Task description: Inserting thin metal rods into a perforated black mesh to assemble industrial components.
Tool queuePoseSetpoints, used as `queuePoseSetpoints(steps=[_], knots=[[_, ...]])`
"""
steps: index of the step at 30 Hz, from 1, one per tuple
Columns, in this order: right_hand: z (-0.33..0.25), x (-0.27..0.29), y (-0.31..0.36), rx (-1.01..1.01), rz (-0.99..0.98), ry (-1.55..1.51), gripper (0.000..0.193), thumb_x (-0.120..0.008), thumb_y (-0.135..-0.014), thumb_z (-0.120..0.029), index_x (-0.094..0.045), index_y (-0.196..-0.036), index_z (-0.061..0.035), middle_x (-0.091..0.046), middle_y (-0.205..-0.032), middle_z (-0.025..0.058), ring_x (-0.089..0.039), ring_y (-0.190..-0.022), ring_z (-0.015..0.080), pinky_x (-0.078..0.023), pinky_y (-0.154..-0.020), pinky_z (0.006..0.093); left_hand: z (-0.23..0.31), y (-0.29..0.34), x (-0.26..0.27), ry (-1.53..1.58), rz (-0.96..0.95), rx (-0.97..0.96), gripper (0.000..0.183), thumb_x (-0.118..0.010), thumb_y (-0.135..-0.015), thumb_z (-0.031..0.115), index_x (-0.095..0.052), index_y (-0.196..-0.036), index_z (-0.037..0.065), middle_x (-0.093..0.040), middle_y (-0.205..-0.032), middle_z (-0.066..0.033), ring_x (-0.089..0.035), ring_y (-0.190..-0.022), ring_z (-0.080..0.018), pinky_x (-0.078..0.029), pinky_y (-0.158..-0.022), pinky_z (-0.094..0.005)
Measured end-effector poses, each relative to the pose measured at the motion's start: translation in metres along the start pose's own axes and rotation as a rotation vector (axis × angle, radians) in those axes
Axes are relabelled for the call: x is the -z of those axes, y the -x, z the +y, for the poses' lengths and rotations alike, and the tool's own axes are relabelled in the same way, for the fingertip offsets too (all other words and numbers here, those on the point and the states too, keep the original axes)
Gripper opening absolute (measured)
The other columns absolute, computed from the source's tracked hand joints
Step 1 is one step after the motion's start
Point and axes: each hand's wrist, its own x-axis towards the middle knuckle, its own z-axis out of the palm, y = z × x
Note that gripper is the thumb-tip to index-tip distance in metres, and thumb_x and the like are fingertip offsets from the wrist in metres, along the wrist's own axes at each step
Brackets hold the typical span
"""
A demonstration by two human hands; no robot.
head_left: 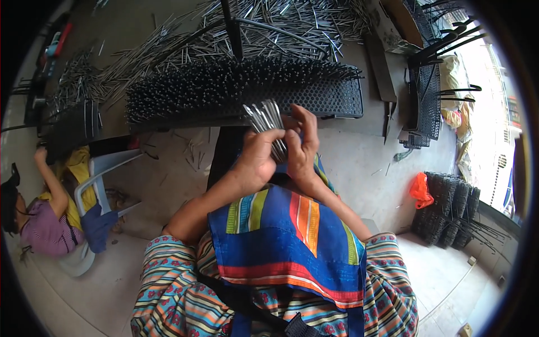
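A bundle of thin silvery metal rods (264, 116) is gripped in my left hand (257, 154), its upper ends fanning out above the thumb. Right beside it, my right hand (303, 150) is closed, with the thumb against the bundle and the forefinger bent over. What its fingers pinch is hidden. Just beyond both hands stands a black perforated rack (337, 98). Dark rods (185, 90) stick up densely from its holes on the left and middle, while bare holes show toward its right end.
Loose metal rods (281, 28) lie heaped on the table behind the rack, under a black handle (233, 33). More black racks (424, 101) stand at the right. A co-worker (53, 224) sits at the left by a pale chair (95, 185). A red bag (420, 191) rests on stacked black racks.
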Motion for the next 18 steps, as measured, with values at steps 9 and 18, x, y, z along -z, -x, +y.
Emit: queuePoseSetpoints(steps=[9,18], knots=[[-0.020,0.006,-0.025,-0.912,-0.209,-0.583,0.011,-0.064,-0.089,-0.016,-0.061,-0.087,-0.0057,-0.054,-0.063,-0.0011,-0.045,-0.049,0.0055,-0.039,-0.044,0.0237,0.012,0.010,0.013,-0.220,0.050,0.115,0.012,-0.057,-0.084,0.000,-0.065,-0.093,0.000,-0.068,-0.079,-0.0108,-0.067,-0.064,-0.0199,-0.054,-0.055,-0.0304],[-0.001,0.024,-0.040,-0.773,-0.425,-0.334,0.014,-0.069,-0.081,-0.006,-0.061,-0.068,-0.0059,-0.055,-0.059,-0.0030,-0.042,-0.052,0.0037,-0.030,-0.047,0.0213,0.011,0.013,0.013,-0.311,-0.008,0.028,0.014,-0.057,-0.085,-0.002,-0.065,-0.096,-0.001,-0.068,-0.080,-0.0137,-0.069,-0.066,-0.0220,-0.057,-0.054,-0.0304]])
